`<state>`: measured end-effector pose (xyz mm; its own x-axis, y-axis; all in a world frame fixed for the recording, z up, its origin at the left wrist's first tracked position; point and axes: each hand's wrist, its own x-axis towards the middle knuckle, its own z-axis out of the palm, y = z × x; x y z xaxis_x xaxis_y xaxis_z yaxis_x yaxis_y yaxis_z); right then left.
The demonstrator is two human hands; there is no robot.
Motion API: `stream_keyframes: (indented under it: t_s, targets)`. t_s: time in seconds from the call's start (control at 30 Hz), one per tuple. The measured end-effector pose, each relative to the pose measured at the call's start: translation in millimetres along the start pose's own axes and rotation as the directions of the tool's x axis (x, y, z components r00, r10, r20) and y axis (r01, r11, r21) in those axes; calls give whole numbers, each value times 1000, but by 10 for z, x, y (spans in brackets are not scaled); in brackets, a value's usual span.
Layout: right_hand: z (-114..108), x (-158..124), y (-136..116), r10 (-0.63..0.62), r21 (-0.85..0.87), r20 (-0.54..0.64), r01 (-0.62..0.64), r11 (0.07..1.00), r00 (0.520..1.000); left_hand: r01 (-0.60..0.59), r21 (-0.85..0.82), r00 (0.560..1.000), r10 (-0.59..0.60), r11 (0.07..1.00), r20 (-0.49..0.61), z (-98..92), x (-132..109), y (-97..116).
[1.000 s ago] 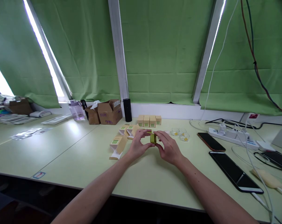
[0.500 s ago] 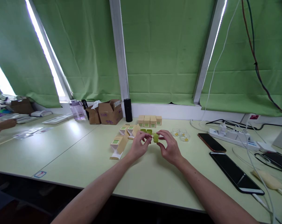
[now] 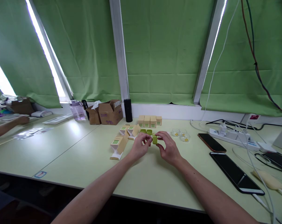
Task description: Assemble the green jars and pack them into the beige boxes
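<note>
A small green case (image 3: 154, 139) is gripped upright between the thumb and fingers of my right hand (image 3: 169, 148). My left hand (image 3: 140, 145) is closed in a pinch close to the case's left side; whatever its fingertips hold is too small to make out. More small green cases (image 3: 149, 132) sit on the table just beyond my hands. Left of my left hand lie several opened cardboard boxes (image 3: 119, 143) with green-and-white labels and raised flaps. Clear round containers with yellow spots (image 3: 183, 135) stand right of my right hand.
Several closed little boxes (image 3: 147, 121) stand in a row behind. A black cylinder (image 3: 128, 110) and larger cartons (image 3: 110, 112) are at the back. Phones (image 3: 235, 171) and a power strip (image 3: 233, 138) with cables lie right. Another person's arm (image 3: 9, 127) reaches in at left.
My right hand has brought the green case slightly left and down, nearer my left fingertips. The other person's arm at the far left has reached further in.
</note>
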<state>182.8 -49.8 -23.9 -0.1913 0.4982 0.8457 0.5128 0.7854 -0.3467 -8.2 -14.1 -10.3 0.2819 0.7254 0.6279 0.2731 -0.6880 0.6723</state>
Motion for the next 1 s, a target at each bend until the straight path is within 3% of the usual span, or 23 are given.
stream_keyframes:
  t_s: [0.3,1.0]
  targets:
    - [4,19,-16,-7,12,-10,7,1000,1000,92,-74,995,-88,993,54,-6,2,-9]
    - [6,49,-20,29,46,-5,-29,999,1000,130,-105,991,-126,986,44,-1,7,-14]
